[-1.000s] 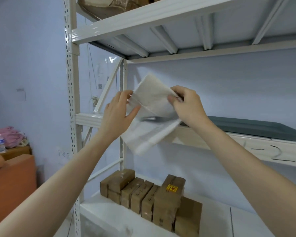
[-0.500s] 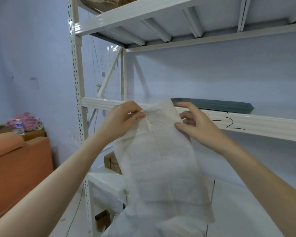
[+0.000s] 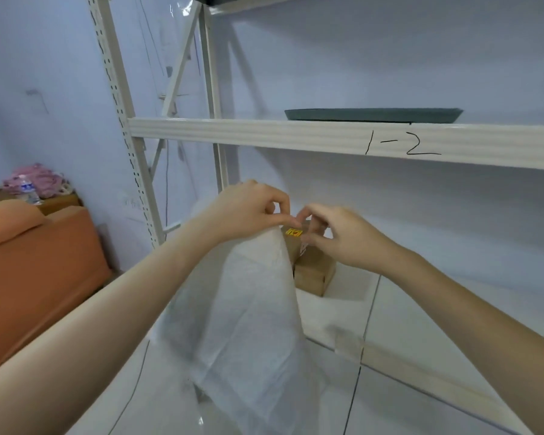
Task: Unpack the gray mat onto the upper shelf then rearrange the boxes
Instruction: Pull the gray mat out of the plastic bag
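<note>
The gray mat [image 3: 374, 115] lies flat on the upper shelf [image 3: 264, 133], whose front beam is marked "1-2". My left hand [image 3: 248, 211] pinches the top edge of a white wrapping sheet [image 3: 248, 324] that hangs down in front of me. My right hand [image 3: 333, 233] is beside it with fingers curled at the sheet's top corner; whether it grips the sheet is unclear. Behind the hands, brown cardboard boxes [image 3: 314, 268] stand on the lower shelf [image 3: 390, 309], one with a yellow sticker, mostly hidden by the sheet.
The white rack's perforated upright [image 3: 120, 120] and diagonal brace stand to the left. An orange sofa [image 3: 35, 268] sits at far left, with a pink bundle and a water bottle [image 3: 29, 191] behind it. A blue wall backs the rack.
Both hands have dropped from the upper shelf level to below its beam, bringing the white sheet down. My view has tilted lower, and the boxes show again behind the hands.
</note>
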